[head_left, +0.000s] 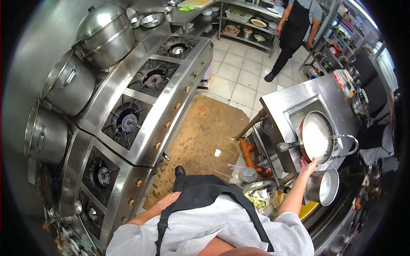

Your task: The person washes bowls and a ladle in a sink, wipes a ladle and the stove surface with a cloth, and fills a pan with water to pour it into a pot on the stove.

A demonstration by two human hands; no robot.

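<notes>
My right hand [307, 166] grips the near rim of a frying pan [316, 134], thumb up at the edge and fingers against its side. The pan is over the sink [295, 116], its dark handle [287, 146] pointing left. Its inside looks bright white; I cannot tell whether that is foam, liquid or glare. A curved metal faucet [351, 139] reaches over the pan from the right. Beside my right wrist is a metal saucepan [323, 187] with something whitish inside. My left hand [168, 199] hangs low at my apron [200, 191], fingers extended, holding nothing visible.
A gas range [141, 112] with several burners runs along the left, large pots [70, 83] behind it. A bag of food scraps [261, 199] and a plastic jug [247, 174] sit below the sink. Another person [297, 25] stands near the back shelves [245, 38].
</notes>
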